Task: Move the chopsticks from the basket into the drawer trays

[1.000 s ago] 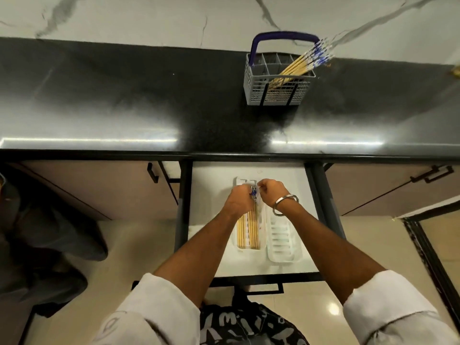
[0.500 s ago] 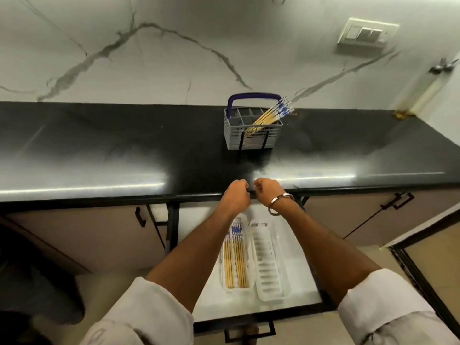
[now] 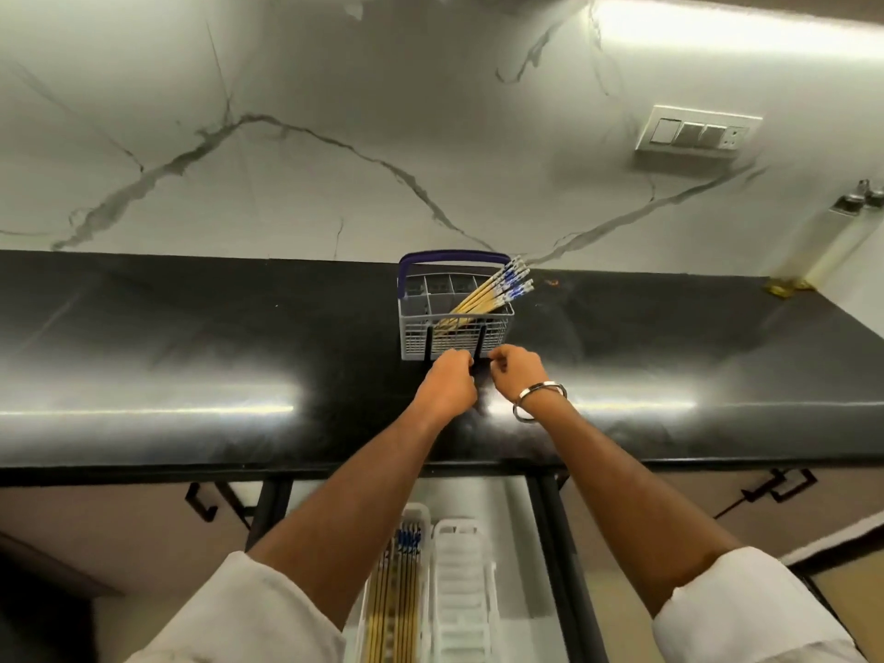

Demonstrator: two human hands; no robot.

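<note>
A grey plastic basket [image 3: 415, 338] with a blue handle stands on the black counter. Several yellow chopsticks with blue-and-white tops [image 3: 495, 290] lean to the right in it. My left hand [image 3: 447, 382] and my right hand [image 3: 519, 370] hover side by side just in front of the basket's front wall. Both have curled fingers, and nothing shows in either. Below, the open drawer holds two white trays. The left tray [image 3: 415, 512] has several chopsticks [image 3: 397, 595] lying lengthwise in it. The right tray [image 3: 461, 590] holds none.
The black counter [image 3: 191, 356] runs the full width, with a marble wall behind. A switch plate [image 3: 696, 134] is on the wall at the right. Closed cabinet fronts with black handles [image 3: 775, 490] flank the drawer.
Both hands left the chopsticks in the left tray and rose from the drawer to the counter, reaching the basket's front. The view tilted upward.
</note>
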